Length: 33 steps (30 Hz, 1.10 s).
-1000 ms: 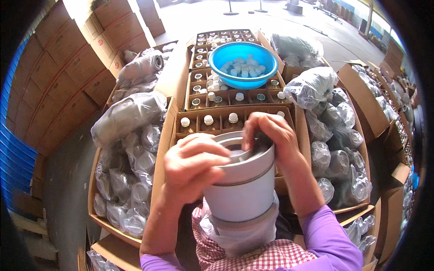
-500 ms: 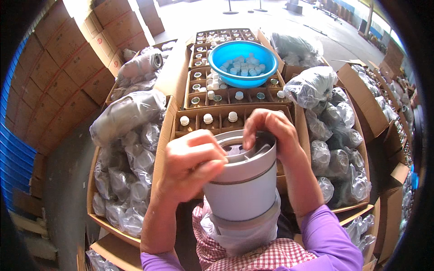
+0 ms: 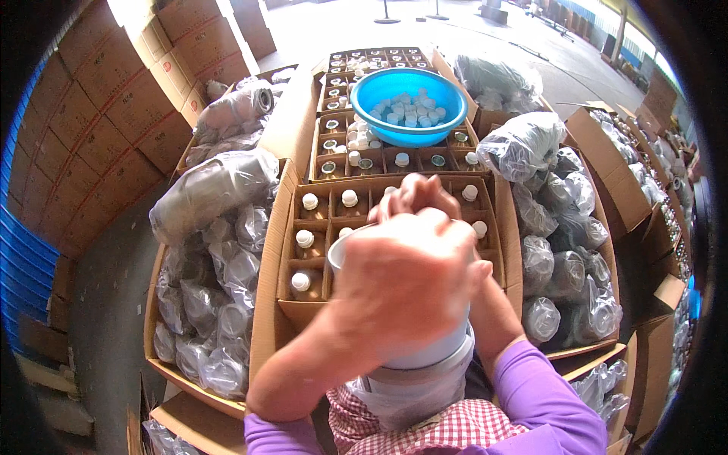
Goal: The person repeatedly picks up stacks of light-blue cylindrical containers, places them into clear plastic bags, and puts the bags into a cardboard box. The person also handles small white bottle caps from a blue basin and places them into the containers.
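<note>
A light grey cylindrical container (image 3: pixel 436 353) stands upright against my checked apron (image 3: pixel 432 432), its lower part wrapped in a clear plastic bag (image 3: pixel 417 394). My left hand (image 3: pixel 413 273), somewhat blurred, lies across the container's top with its fingers curled. Behind it, my right hand (image 3: pixel 421 197) has bent fingers over the far side of the rim. The hands cross closely and hide most of the opening. What the fingers hold, if anything, is out of sight.
Beyond the container is a divided carton (image 3: pixel 506 250) of white-capped bottles (image 3: pixel 305 239). A blue basin (image 3: pixel 409 136) of white caps rests on the carton behind. Cartons of plastic-wrapped containers flank both sides (image 3: pixel 220 303). Brown boxes (image 3: pixel 98 114) are stacked at left.
My left hand has swung right and across the container's top, covering it. The right hand's fingers now show at the far side of the rim. More front-carton bottles are visible.
</note>
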Available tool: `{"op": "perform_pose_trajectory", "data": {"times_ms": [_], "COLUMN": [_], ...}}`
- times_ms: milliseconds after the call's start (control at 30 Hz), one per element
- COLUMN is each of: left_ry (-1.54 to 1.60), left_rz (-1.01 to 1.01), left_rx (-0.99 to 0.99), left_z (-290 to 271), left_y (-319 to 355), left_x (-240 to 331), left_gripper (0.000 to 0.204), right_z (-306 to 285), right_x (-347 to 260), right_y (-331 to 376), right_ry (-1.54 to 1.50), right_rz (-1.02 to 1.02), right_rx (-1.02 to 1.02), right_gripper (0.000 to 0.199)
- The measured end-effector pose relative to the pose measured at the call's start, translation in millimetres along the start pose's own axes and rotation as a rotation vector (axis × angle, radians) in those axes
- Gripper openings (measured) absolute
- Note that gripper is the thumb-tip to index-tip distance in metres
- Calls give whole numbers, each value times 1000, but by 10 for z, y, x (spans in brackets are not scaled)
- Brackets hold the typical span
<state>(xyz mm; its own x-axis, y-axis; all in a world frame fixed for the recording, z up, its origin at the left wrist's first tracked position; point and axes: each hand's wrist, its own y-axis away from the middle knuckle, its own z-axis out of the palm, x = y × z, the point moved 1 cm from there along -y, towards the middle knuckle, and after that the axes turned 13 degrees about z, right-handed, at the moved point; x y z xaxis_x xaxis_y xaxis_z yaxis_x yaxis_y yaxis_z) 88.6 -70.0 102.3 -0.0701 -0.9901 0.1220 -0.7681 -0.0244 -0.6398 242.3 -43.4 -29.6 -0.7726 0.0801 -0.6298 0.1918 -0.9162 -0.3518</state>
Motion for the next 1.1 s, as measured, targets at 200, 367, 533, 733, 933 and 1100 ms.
{"op": "perform_pose_trajectory", "data": {"times_ms": [200,367,533,733,933,1100], "left_ry": [653,63,274,296,457,743], "left_rz": [51,99,223,115,166,18], "left_rx": [260,20,171,37,191,24], "left_z": [-128,-69,-114,-150,-58,-125], "left_y": [620,51,415,179,500,398], "left_x": [-626,-100,-462,-335,-594,-654], "left_gripper": [19,20,17,17,25,24], "right_z": [831,152,617,253,610,474], "right_x": [-403,-173,-393,-357,-479,-510], "right_y": [284,67,201,141,227,230], "right_ry": [844,82,493,219,603,473], "right_rz": [30,-24,84,-37,140,99], "right_rx": [385,78,294,18,305,194], "right_gripper": [42,40,32,34,30,29]}}
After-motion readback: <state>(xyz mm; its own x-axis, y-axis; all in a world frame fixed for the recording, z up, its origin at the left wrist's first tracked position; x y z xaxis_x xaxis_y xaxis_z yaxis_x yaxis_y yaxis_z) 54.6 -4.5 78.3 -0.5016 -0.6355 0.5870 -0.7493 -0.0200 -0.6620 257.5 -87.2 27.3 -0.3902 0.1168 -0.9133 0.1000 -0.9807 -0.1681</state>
